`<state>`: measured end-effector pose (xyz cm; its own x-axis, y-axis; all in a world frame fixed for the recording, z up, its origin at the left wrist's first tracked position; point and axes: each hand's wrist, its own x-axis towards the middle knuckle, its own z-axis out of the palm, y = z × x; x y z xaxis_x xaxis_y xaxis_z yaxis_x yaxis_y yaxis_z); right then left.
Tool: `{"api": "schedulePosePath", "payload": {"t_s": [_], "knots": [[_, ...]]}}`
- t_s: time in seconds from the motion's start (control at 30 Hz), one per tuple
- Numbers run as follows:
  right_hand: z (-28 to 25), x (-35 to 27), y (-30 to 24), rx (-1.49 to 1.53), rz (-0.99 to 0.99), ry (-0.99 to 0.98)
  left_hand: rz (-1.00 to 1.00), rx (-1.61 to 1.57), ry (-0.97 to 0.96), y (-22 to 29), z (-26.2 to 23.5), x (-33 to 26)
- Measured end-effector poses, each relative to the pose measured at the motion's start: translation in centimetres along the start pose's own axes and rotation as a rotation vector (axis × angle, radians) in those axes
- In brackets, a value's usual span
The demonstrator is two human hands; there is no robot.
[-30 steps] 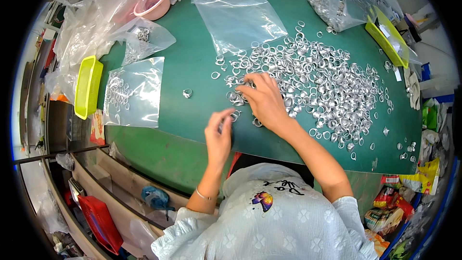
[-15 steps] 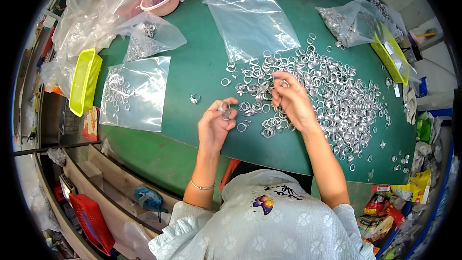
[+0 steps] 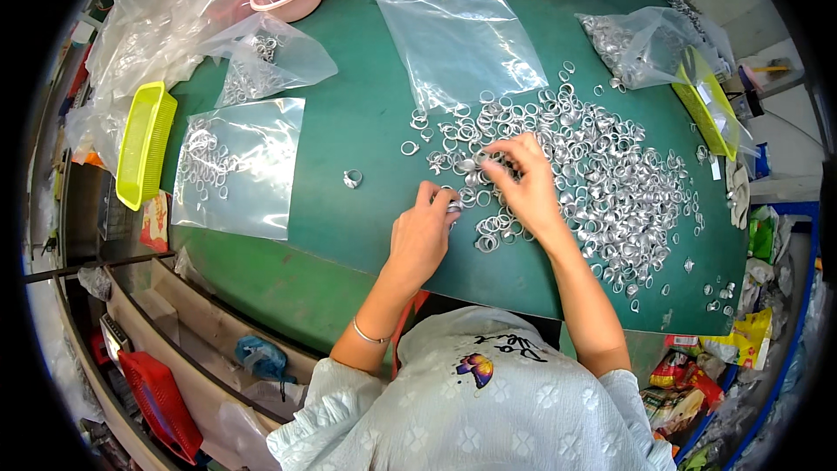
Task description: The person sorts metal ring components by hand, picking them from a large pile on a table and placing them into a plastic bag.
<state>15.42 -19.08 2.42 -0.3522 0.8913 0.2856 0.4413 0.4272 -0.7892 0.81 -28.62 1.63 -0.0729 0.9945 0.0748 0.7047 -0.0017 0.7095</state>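
A broad heap of silver-coloured rings [image 3: 623,201] covers the right half of the green table [image 3: 349,52]. At the heap's near left edge my left hand [image 3: 420,235] is closed, palm down, with rings showing at its fingertips. My right hand [image 3: 530,192] reaches over the left part of the pile, thumb and forefinger pinched at a ring [image 3: 482,158]. Its other fingers are curled, and what lies under them is hidden. Left of both hands a single ring [image 3: 352,179] lies apart. Farther left, a flat clear bag [image 3: 270,174] has several rings on or in it.
A large clear bag [image 3: 466,35] lies flat beyond the heap. Bags of rings stand at back left [image 3: 253,70] and back right [image 3: 619,44]. Yellow-green baskets [image 3: 144,148] flank the table; a pink bowl [image 3: 292,0] is behind. Below left are drawers with a red basket [image 3: 161,406].
My left hand has turned palm down and moved right to the rings at the heap's edge. My right hand has shifted slightly left and nearer, down onto the pile.
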Motion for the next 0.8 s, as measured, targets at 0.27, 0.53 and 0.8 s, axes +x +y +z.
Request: {"api": "schedulePosePath", "payload": {"t_s": [0.27,0.53,0.8], "knots": [[0.4,-0.2,0.8,0.079,0.031,-0.013,-0.287,-1.047,0.060,-0.7,-1.1,0.2],[-3.7,-0.4,1.2,1.490,0.584,-0.065,-0.490,-1.695,-0.065,-1.7,-0.7,-0.6],[-0.3,1.8,-0.2,-0.381,0.013,-0.021,-0.001,0.124,0.157,1.1,1.7,4.3]]}}
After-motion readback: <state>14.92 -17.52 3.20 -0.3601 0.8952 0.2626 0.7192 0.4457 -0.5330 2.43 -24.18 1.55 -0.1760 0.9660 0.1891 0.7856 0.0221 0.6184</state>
